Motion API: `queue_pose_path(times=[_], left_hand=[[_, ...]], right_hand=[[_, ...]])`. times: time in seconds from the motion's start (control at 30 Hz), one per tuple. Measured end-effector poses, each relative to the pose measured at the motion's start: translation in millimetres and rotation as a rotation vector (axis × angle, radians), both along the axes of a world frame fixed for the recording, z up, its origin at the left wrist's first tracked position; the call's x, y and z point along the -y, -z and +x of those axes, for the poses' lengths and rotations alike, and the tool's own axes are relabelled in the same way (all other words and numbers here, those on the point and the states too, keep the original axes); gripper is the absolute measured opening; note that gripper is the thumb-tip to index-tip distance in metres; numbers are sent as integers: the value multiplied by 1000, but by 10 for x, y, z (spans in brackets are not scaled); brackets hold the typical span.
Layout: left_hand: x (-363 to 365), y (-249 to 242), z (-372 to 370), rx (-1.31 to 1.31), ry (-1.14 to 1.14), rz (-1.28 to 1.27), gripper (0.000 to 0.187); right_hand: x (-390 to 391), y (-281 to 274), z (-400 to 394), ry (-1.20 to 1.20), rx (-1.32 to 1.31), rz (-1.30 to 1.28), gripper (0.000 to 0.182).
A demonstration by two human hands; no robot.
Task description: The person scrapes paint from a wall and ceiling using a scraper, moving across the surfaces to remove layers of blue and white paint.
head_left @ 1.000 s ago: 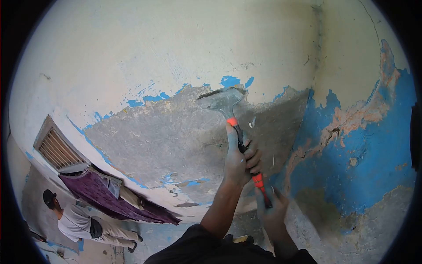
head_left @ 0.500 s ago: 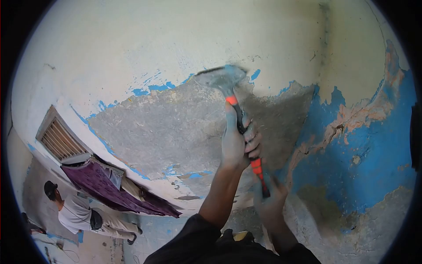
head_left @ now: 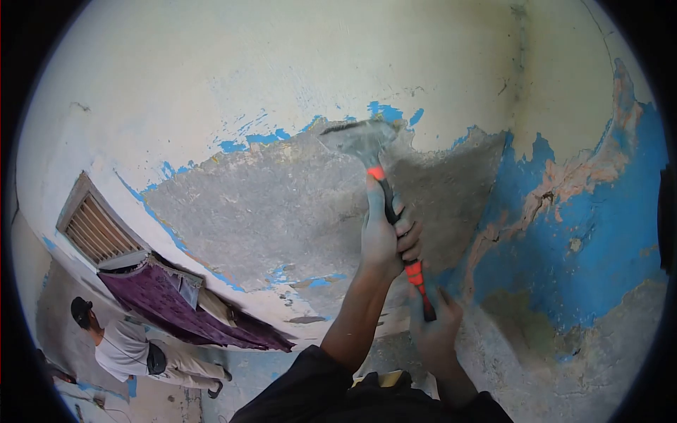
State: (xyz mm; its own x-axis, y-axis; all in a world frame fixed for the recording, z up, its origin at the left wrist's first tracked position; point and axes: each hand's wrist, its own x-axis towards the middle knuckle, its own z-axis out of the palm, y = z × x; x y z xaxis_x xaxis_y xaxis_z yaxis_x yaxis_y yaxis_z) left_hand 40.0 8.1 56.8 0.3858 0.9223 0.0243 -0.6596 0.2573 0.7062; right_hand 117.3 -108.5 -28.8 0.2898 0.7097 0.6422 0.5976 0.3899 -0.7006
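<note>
A wide-bladed scraper (head_left: 361, 141) with a red and black handle is held up to the wall, its blade over bare grey plaster just below the edge of the cream paint. My left hand (head_left: 384, 240) is closed around the middle of the handle, thumb laid along it towards the blade. Lower down, my right hand (head_left: 436, 328) grips the handle's butt end between thumb and fingers. Both hands look dusty. Around the blade, blue paint (head_left: 386, 111) shows in a ragged strip below the cream paint (head_left: 317, 56).
Bright blue peeling paint with a cracked, pinkish patch (head_left: 557, 187) covers the wall on the right. At left are a slatted window (head_left: 99, 225) and a hanging purple cloth (head_left: 169, 299). Another person (head_left: 127, 349) in a cap and light shirt stands at lower left.
The scraper blade has come down slightly from the paint edge, and a blue patch now shows where it was. Both hands keep their hold on the handle.
</note>
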Motion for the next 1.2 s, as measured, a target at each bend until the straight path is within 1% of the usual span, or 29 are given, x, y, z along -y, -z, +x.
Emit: queue_pose_path(times=[0.1,0.17,0.2,0.27,0.33,0.4,0.5,0.57,0.6,0.67,0.77,0.87,0.97,1.0,1.07,1.17,1.2], left_hand=[[24,238,-70,18,97,34,58],[-44,-24,2,-22,22,-11,56],[-42,-91,14,-47,-14,-40,55],[-42,54,-40,-26,18,7,56],[-21,180,-112,-22,69,25,57],[-67,163,-151,-10,129,52,58],[-128,-357,-43,-55,35,76,57],[-90,-194,-80,-44,51,30,56],[-57,-51,-96,-39,60,8,55],[16,287,-129,-11,94,-26,54],[78,816,-113,-30,103,-94,49],[290,1071,-43,-30,134,-84,42],[415,1185,-52,-60,175,-84,36],[418,1190,-74,-77,187,-95,34],[370,1101,-200,-141,156,-33,34],[253,927,-299,-222,112,97,34],[221,862,-316,-246,92,145,35]], right_hand=[[-54,193,-74,36,-6,55,41],[-150,232,-75,50,4,70,40],[-85,235,-109,49,-9,32,38],[-72,135,-99,40,-10,-6,35],[22,214,-218,82,-24,44,33],[-107,148,-203,82,-36,77,32],[-256,-36,-135,45,-92,18,32],[-180,-126,-163,30,-120,-3,33],[-141,28,-165,27,-107,4,33],[-102,512,-181,26,-94,27,34],[-55,698,-304,65,-262,-60,25],[10,834,-200,7,-334,-255,20],[122,754,-162,-89,-502,-440,22],[153,684,-184,-148,-546,-471,25],[207,567,-249,-262,-633,-536,31],[40,721,-162,-461,-615,-362,42],[-85,757,-51,-535,-608,-350,47]])
